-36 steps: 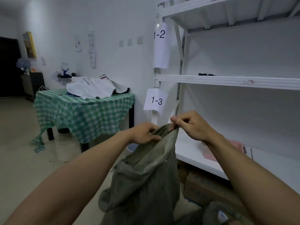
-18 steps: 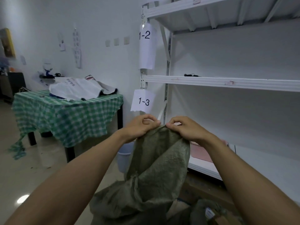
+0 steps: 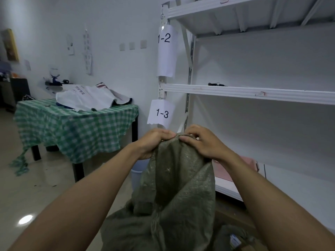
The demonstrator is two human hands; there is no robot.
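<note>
You hold the green woven sack (image 3: 177, 187) by its top edge at the centre of the frame. Your left hand (image 3: 154, 144) has its fingers curled round the bunched fabric. Your right hand (image 3: 201, 144) pinches the same edge just beside it, so the two hands nearly touch. The sack hangs slack and creased from them down to the lower middle of the frame. Behind your hands stands a white shelf rack (image 3: 253, 93) with a paper label (image 3: 161, 113) reading 1-3. At the left, a tabletop (image 3: 76, 124) under a green checked cloth carries a white bag (image 3: 85, 98). A pale bucket (image 3: 137, 173) shows just left of the sack.
</note>
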